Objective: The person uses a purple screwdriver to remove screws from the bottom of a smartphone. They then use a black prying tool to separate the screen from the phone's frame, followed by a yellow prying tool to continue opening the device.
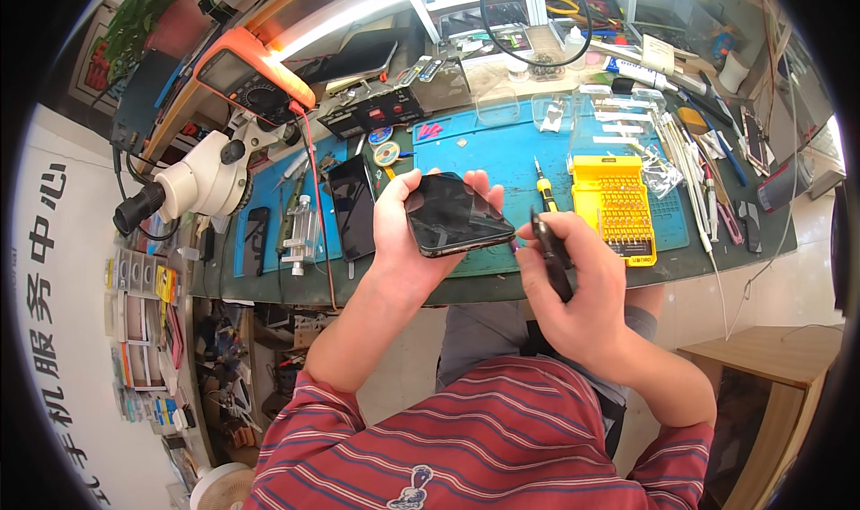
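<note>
in the head view, the left hand [394, 228] grips a phone [455, 207], glossy face up, at the frame's centre; just right of it, the right hand [587, 281] clasps a black tool [557, 272]. a screwdriver [545, 190] and yellow bit case [609, 166] lie right of centre, a microscope [193, 178] at left.

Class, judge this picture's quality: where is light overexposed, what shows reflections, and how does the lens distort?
Head view: the strip light glares white along the top; the dark phone in the left hand shows paler reflections; the bench has a bowed front edge, and the picture's corners fall to black.
</note>
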Demonstrator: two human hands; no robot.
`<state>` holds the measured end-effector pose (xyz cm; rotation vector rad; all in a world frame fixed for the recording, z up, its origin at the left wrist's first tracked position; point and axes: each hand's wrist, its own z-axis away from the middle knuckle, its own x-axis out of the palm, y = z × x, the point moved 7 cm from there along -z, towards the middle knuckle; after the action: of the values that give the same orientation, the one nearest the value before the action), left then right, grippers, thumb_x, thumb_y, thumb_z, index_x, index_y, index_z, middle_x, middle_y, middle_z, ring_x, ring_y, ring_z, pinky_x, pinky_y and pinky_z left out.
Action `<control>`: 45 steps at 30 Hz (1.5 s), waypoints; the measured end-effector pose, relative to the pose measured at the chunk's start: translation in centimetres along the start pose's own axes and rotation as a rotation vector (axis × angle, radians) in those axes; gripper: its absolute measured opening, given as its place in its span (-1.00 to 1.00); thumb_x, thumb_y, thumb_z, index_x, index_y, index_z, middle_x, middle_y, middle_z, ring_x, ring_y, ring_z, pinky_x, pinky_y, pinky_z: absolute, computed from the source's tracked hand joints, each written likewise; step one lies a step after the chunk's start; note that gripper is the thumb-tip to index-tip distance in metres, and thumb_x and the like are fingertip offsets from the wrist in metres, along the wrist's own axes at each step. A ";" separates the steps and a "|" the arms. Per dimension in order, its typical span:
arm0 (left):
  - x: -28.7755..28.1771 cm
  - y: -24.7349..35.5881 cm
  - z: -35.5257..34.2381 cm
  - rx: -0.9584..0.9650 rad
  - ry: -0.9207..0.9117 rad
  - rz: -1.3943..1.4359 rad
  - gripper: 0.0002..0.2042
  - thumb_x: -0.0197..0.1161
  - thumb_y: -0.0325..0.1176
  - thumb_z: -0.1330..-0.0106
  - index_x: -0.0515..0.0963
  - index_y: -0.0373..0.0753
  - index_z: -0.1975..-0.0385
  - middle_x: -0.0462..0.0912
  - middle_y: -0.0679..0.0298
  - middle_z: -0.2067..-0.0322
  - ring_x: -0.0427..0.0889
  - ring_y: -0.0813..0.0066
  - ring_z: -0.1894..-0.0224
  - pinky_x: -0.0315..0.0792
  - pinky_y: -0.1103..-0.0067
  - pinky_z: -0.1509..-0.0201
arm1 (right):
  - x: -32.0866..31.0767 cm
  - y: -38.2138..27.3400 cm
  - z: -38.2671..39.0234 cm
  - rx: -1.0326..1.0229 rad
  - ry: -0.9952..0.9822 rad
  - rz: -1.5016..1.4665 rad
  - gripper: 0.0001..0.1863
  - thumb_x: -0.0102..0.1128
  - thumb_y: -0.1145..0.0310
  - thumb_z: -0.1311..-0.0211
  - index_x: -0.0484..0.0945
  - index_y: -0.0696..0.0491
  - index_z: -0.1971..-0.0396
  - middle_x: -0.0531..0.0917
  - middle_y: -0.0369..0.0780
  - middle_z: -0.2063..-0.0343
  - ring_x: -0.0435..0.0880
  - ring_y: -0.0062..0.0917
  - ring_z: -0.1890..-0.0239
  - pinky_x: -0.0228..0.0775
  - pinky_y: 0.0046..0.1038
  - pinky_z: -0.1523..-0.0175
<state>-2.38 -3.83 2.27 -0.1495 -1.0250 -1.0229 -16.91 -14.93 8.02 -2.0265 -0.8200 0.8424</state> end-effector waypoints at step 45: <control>0.9 1.5 -5.9 0.174 -0.302 -0.050 -0.62 0.05 -0.18 -0.52 0.39 0.07 -0.31 0.56 0.05 -0.13 0.59 0.17 -0.14 0.45 0.08 -0.29 | -21.7 13.9 -9.6 0.022 0.381 1.197 -0.76 0.24 0.27 -0.34 0.69 0.09 0.14 0.73 -0.15 0.22 0.67 -0.19 0.12 0.45 -0.20 -0.06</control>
<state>2.67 -6.73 0.17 -0.1385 -1.3930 -0.9689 -18.30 -42.32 7.04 -2.4680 0.7237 0.9732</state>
